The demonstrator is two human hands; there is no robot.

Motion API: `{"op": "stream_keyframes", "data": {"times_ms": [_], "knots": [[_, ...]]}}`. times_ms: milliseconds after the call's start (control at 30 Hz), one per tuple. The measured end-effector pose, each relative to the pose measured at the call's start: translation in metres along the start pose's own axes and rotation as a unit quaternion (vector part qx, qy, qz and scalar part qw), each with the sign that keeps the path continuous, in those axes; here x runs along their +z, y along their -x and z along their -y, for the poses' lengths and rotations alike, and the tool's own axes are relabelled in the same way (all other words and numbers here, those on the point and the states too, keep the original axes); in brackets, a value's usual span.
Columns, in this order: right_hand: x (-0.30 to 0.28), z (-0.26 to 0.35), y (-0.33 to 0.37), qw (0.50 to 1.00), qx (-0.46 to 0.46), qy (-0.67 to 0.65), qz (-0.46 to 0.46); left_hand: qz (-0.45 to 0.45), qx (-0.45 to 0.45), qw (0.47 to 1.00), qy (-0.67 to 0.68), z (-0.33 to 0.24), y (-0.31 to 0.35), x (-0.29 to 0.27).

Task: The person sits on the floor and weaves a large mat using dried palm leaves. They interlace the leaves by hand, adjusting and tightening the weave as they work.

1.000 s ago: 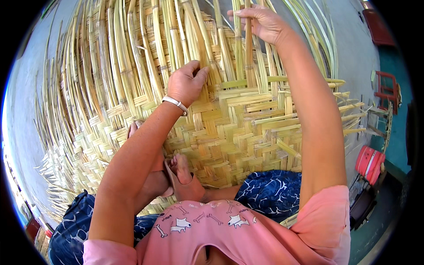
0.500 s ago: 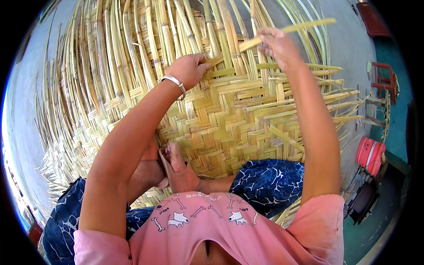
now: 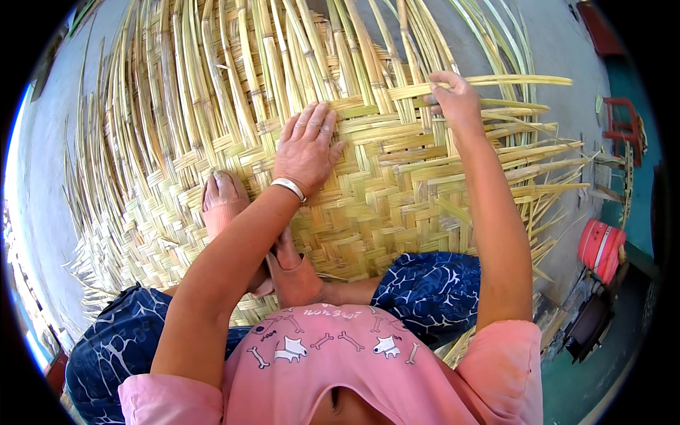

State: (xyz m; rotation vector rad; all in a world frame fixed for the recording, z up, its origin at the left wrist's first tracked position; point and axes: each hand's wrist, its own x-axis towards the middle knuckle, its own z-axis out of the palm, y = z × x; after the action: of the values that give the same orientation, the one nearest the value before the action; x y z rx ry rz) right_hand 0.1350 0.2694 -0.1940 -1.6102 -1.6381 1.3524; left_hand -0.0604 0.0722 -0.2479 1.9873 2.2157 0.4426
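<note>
A large woven mat (image 3: 368, 212) of pale yellow-green split-cane strips spreads under my feet, tightly plaited nearer me. Long loose strips (image 3: 205, 78) fan out from its far side. My left hand (image 3: 308, 145) lies flat on the weave's far edge, fingers stretched out and holding nothing. Farther right, my right hand (image 3: 455, 103) grips a cane strip (image 3: 524, 81) between thumb and fingers. That strip lies crosswise over the upright ones, its free end jutting past the mat's right side. Part of the strip is covered by my right fingers.
My sandalled feet (image 3: 225, 202) rest on the mat. Strip ends (image 3: 559, 170) stick out along its right edge over the grey floor (image 3: 567, 49). To the right are a red-pink container (image 3: 601, 250) and a small red chair (image 3: 622, 122).
My left hand has gone from pinching the strip to lying flat on the weave. My right hand has lowered the strip, now nearly level. One foot has moved forward onto the mat at left.
</note>
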Motion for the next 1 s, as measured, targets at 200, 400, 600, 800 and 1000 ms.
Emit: {"op": "stream_keyframes", "data": {"times_ms": [200,400,600,800,1000], "knots": [[0.0,-0.008,0.004,0.959,-0.113,0.255,-0.047,0.042,0.007,0.998,-0.043,-0.001,0.001,0.001],[0.014,0.004,0.027,0.967,-0.081,0.24,-0.015,0.053,0.008,0.996,-0.071,-0.001,0.003,0.003],[0.042,0.011,0.038,0.911,-0.13,0.376,0.11,0.036,-0.004,0.998,-0.057,-0.003,0.003,0.003],[0.048,0.003,0.023,0.9,-0.145,0.401,0.091,0.027,-0.006,0.998,-0.05,-0.003,0.003,0.003],[0.046,-0.007,0.014,0.911,-0.161,0.372,0.082,0.036,-0.004,0.998,-0.053,-0.006,0.001,0.001]]}}
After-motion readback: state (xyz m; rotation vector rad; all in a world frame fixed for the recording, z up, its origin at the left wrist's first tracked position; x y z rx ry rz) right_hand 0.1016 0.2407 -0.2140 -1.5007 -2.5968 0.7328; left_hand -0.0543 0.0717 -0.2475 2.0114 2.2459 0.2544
